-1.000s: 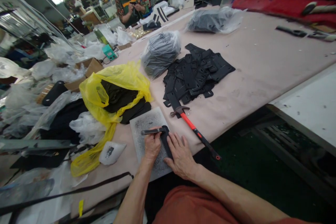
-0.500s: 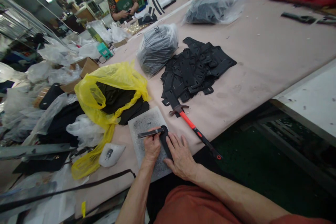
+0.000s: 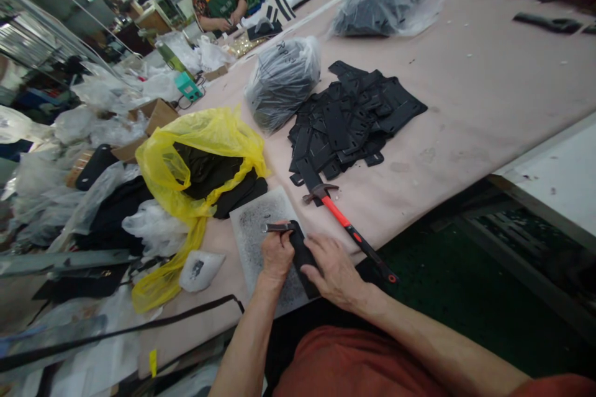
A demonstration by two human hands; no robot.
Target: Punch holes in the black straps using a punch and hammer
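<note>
My left hand (image 3: 278, 254) is closed around a metal punch (image 3: 274, 227), whose end meets the upper part of a black strip (image 3: 303, 253). That strip lies lengthwise on a pale, speckled board (image 3: 248, 222) close to the table's front edge. On the strip's right side, my right hand (image 3: 334, 272) is open, fingers stretched toward its edge; whether they touch it I cannot tell. A claw hammer (image 3: 338, 215) with a red and black handle rests just beyond my right hand, its head on a black piece.
A pile of black slotted pieces (image 3: 349, 121) lies farther back on the table. Beside it stand a grey-filled plastic bag (image 3: 284, 84) and a yellow bag (image 3: 214, 130) with dark pieces. Another stuffed bag (image 3: 377, 11) lies beyond. A person (image 3: 218, 0) works at the far end.
The punch has swung to a more foreshortened angle in my left hand. My right hand has slid back to the right, uncovering more of the black strip. The view has shifted slightly.
</note>
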